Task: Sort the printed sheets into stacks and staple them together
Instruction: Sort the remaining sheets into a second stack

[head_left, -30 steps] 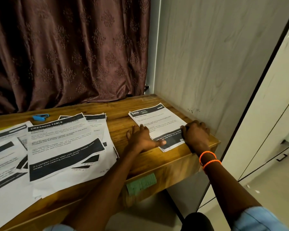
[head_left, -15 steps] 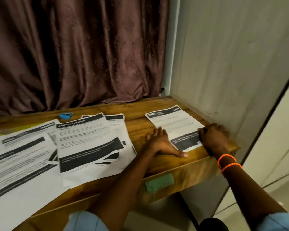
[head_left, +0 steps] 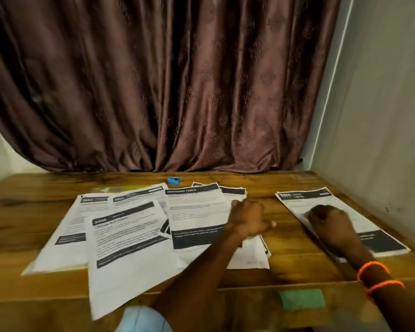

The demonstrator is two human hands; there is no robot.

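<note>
Two hands laid on printed sheets
Left hand (head_left: 246, 219) is blurred, grasp unclear, over the "DRESSING TABLE" sheet (head_left: 197, 216); right hand (head_left: 331, 224) is curled on the "3800" stack (head_left: 340, 219), grip unclear.

The single head view looks forward and down from the person's head, close over the near edge of the wooden table (head_left: 285, 185), facing the curtain (head_left: 177, 80) behind and the wall (head_left: 381, 116) at right.
</note>
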